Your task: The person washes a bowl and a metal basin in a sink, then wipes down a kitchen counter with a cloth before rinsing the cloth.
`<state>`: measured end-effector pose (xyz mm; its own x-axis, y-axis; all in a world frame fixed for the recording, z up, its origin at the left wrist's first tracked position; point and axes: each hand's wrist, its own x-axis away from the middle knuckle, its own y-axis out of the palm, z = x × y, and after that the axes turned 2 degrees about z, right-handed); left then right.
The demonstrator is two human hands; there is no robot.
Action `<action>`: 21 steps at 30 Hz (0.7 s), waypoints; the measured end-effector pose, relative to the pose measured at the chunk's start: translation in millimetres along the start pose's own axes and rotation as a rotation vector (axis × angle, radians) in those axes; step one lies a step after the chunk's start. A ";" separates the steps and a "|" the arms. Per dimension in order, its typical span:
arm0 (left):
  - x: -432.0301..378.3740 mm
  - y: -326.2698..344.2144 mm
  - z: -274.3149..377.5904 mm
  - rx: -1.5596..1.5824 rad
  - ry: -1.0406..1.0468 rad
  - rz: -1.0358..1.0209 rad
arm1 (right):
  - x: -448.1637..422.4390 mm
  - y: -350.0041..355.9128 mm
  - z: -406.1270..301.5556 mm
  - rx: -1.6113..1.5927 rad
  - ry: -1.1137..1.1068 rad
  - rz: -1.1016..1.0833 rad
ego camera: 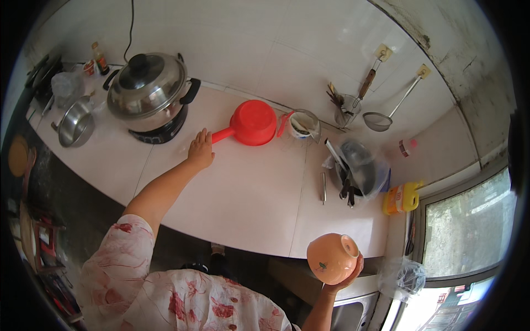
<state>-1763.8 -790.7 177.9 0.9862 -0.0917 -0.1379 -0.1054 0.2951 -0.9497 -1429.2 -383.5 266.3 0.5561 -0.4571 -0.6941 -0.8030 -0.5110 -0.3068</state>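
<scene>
My left hand [201,149] reaches across the counter and holds the handle end of a red plastic water ladle [254,123]. The ladle rests bottom up on the counter, and the hand covers the tip of its handle. In my right hand [350,275] is an orange ceramic bowl [331,258] with a small painted motif, held at the counter's front right edge. Its foot ring faces up and to the right. Its inside is hidden from me, as are most of the fingers behind it.
Left of the ladle, a lidded steel pot [147,89] sits on a black cooker [163,128] beside a steel basin [76,124]. A white cup [300,124] stands right of the ladle. Further right are a dark pot with utensils [360,165], a yellow jug [401,198] and a sink [350,314].
</scene>
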 end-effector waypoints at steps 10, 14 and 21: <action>-55.7 24.4 12.9 0.170 -0.068 -0.016 | -32.3 88.3 -3.0 0.149 0.032 -0.125; -48.1 -35.5 23.2 0.581 -0.087 0.074 | -42.5 136.2 -2.9 -0.209 0.229 -0.044; 13.4 -129.4 27.0 1.269 -0.108 0.007 | -102.2 240.4 -1.0 -0.737 0.438 -0.170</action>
<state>-1733.5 -804.4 306.5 0.9978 -0.0267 -0.0610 0.0263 0.9996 -0.0064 -1678.9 -460.4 264.1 0.8099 -0.4928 -0.3181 -0.4421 -0.8693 0.2210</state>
